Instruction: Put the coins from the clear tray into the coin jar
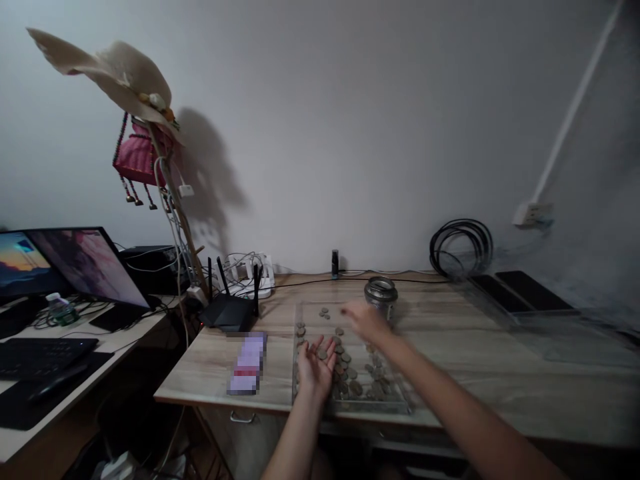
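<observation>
My left hand (316,370) is palm up with its fingers spread and curled slightly upward, and a coin (323,355) lies in it. Loose coins (345,373) are scattered around and to the right of this hand in a shallow clear tray (350,405). A small group of coins (325,313) sits apart near the tray's far side. Above the tray, my right hand (369,321) reaches across from the right, fingers drawn together and somewhat blurred; anything between them is too small to make out. Just behind it stands a dark metallic jar (381,291).
Left of the tray are a phone (247,363) and a black router (230,312). A small dark bottle (335,264) stands by the wall. Coiled black cable (460,248) and dark panels (523,292) occupy the right. Monitors (93,263) stand on another desk at left.
</observation>
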`<act>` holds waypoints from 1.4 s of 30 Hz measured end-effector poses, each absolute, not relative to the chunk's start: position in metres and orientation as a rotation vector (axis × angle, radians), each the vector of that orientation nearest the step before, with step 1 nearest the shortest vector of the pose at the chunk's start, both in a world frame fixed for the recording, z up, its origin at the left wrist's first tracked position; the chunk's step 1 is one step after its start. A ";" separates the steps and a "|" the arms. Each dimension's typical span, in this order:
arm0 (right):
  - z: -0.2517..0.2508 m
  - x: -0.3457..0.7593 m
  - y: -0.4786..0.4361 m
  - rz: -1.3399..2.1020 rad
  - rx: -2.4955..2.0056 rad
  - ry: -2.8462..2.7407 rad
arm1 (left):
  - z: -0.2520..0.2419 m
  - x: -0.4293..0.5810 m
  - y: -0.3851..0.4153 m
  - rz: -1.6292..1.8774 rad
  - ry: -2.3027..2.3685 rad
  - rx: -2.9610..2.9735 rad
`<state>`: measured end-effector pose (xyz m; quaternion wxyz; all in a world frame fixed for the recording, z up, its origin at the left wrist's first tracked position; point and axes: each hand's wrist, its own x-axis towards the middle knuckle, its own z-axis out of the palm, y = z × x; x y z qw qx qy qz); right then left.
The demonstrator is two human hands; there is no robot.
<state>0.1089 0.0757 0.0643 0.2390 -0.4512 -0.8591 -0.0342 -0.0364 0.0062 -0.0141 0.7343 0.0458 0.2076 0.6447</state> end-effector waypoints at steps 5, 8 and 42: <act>0.113 0.180 0.153 -0.232 -1.784 -1.900 | -0.016 -0.037 0.007 1.380 0.465 0.113; 0.116 0.191 0.173 -0.208 -1.936 -1.944 | -0.014 -0.038 0.006 1.383 0.473 0.112; 0.116 0.178 0.148 -0.377 -2.048 -1.985 | -0.012 -0.036 0.004 1.310 0.579 0.275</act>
